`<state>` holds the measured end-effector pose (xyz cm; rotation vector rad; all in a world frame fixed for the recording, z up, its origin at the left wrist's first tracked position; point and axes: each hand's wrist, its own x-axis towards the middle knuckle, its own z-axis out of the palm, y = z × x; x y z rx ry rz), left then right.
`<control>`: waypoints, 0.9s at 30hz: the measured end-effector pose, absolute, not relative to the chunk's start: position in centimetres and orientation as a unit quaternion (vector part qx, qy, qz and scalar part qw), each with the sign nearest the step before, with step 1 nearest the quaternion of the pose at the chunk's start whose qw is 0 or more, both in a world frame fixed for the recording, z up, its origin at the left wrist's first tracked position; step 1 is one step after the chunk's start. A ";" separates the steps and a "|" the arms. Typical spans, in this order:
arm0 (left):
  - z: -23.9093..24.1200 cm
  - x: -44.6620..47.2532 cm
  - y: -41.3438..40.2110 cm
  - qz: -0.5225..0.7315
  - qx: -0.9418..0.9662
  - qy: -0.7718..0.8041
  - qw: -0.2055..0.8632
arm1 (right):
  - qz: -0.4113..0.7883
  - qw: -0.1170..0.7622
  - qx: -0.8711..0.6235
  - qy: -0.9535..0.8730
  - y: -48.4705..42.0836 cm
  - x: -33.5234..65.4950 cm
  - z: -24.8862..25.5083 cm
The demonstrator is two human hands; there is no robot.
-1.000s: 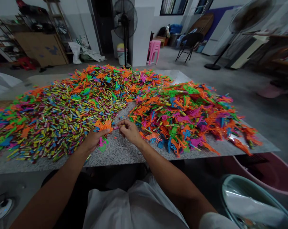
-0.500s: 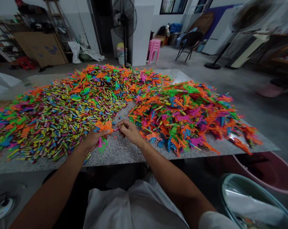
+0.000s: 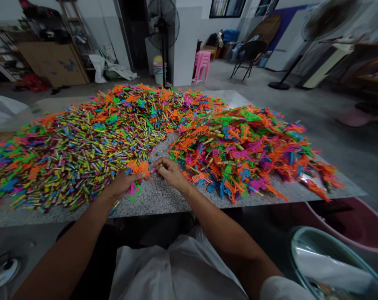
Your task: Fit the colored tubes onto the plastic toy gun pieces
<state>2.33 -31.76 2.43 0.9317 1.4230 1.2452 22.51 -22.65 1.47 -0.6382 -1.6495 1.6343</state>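
Observation:
My left hand (image 3: 123, 183) is closed on several flat plastic toy pieces. An orange toy piece (image 3: 139, 167) stands out above its thumb, and magenta and green pieces (image 3: 134, 191) hang below its fingers. My right hand (image 3: 170, 171), just to the right, pinches a small pinkish-purple tube (image 3: 153, 169) close to the orange piece's right end. Whether tube and piece touch is too small to tell. Left of the hands lies a wide heap of small colourful tubes (image 3: 82, 154). On the right is a pile of orange, green, magenta and blue toy pieces (image 3: 239, 146), some with tubes on them.
Both heaps rest on a speckled grey table (image 3: 163, 200), its front edge close to my body. Below its right end stand a pink tub (image 3: 368, 225) and a teal bin (image 3: 301, 250) with clear plastic in it. Beyond are a standing fan (image 3: 163, 25) and pink stools (image 3: 202, 64).
My left hand has dipped and turned slightly, so the orange piece sits a little lower. The right hand keeps its pinch on the tube, almost in place.

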 end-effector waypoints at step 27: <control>-1.2 0.5 -29.7 0.659 0.052 0.576 0.481 | 0.606 0.440 -0.363 -0.555 -16.3 23.7 3.5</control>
